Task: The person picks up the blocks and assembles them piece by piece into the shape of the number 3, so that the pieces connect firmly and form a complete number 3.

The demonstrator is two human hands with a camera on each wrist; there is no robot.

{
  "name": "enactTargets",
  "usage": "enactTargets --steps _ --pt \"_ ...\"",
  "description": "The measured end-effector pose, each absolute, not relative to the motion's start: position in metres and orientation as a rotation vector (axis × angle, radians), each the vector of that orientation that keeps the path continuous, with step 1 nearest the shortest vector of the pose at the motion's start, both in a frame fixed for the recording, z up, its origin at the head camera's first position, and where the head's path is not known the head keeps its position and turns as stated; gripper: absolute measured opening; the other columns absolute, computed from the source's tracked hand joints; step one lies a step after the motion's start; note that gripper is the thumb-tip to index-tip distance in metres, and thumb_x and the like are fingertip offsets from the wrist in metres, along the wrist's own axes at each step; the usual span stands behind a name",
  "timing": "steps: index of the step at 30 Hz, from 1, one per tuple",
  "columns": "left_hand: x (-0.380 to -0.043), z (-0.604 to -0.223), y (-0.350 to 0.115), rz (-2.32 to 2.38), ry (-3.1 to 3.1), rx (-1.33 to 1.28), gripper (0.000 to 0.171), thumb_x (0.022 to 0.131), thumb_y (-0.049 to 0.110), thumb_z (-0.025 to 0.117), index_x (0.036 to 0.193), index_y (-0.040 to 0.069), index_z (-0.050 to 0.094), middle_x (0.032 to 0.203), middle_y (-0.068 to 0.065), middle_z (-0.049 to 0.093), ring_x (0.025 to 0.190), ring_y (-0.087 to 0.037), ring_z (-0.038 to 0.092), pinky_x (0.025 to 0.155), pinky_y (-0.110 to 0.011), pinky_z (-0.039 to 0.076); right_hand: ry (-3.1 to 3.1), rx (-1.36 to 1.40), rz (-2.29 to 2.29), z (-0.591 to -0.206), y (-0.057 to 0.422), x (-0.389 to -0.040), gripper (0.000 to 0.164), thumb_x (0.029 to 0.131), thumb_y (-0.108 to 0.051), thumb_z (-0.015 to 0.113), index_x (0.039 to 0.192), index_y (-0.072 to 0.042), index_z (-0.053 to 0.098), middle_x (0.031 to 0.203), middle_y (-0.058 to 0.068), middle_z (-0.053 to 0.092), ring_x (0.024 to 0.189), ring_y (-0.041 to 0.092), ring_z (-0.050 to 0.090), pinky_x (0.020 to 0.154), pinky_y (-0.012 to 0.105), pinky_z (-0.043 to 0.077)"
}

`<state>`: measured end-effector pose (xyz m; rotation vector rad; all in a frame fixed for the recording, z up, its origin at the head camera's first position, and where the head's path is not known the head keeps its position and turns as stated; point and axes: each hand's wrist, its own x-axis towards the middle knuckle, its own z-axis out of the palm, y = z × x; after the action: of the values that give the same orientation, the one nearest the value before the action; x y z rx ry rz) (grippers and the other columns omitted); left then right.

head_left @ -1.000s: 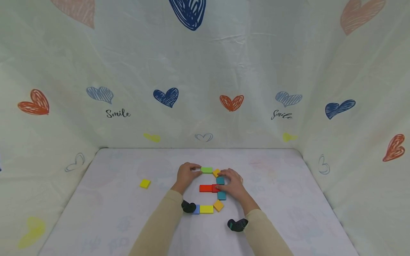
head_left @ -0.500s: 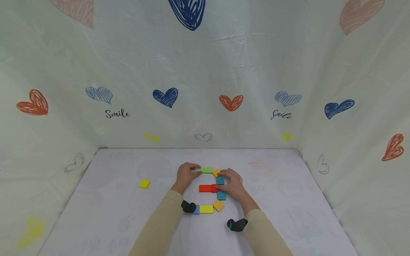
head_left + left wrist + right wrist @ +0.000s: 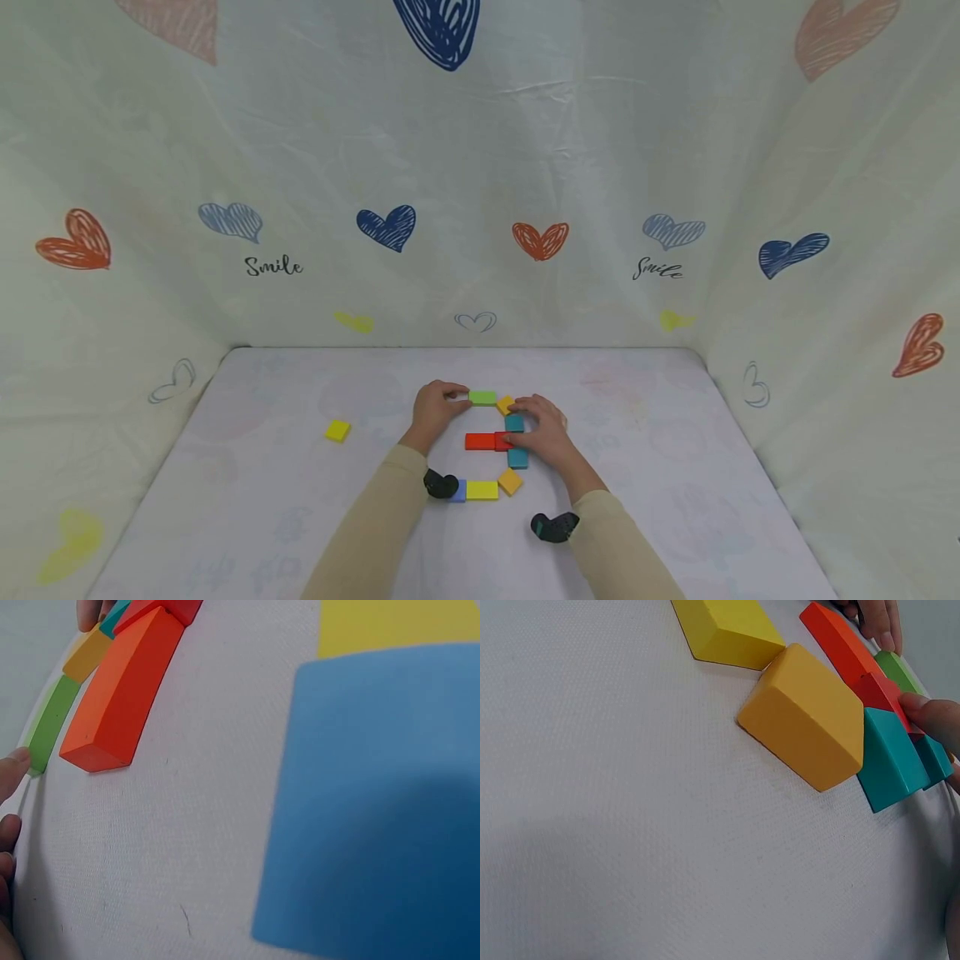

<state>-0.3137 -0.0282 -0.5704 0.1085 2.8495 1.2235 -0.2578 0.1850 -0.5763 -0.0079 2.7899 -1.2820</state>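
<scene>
Coloured building blocks lie joined in a 3-like outline on the white table. At the far left end, my left hand (image 3: 437,414) pinches the green block (image 3: 482,398) between thumb and index finger. My right hand (image 3: 550,431) bends over the right side. Its index finger reaches the far orange block (image 3: 505,406), and its thumb rests at the small red block (image 3: 501,442). The upper teal block (image 3: 514,423) sits between these two fingers. A long red block (image 3: 479,442) extends left from the small red one. In the left wrist view, the left thumb touches the green block's end.
A lower teal block (image 3: 517,458), near orange block (image 3: 511,482), yellow block (image 3: 482,490) and blue block (image 3: 375,795) form the near curve, close by the left wrist. A loose yellow block (image 3: 337,431) lies to the left. Heart-printed curtains surround the table (image 3: 637,517).
</scene>
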Motion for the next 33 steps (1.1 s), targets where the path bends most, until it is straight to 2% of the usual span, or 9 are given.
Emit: enactTargets --steps 26,33 --pt "-0.3119 -0.5683 -0.0286 1.199 2.861 0.115 0.023 0.081 0.019 0.081 0.103 0.015 0.077 0.089 0.001 0.060 0.088 -0.019 0.053 0.080 -0.035 0.047 2.779 -0.004 -1.274 -0.5731 0.1835 -0.2576 0.044 0.077 -0.028 0.083 0.118 -0.022 0.067 0.138 0.004 0.053 0.142 0.031 0.023 0.112 0.059 0.009" --pt "-0.3116 -0.5689 -0.0341 1.237 2.771 0.158 0.035 0.080 0.022 0.082 0.114 0.014 0.072 0.098 0.000 0.061 0.093 -0.020 0.053 0.086 -0.036 0.048 2.792 0.002 -1.268 -0.5775 0.1846 -0.2588 0.045 0.077 -0.029 0.084 0.118 -0.022 0.067 0.137 0.003 0.053 0.142 0.032 0.023 0.112 0.059 0.009"
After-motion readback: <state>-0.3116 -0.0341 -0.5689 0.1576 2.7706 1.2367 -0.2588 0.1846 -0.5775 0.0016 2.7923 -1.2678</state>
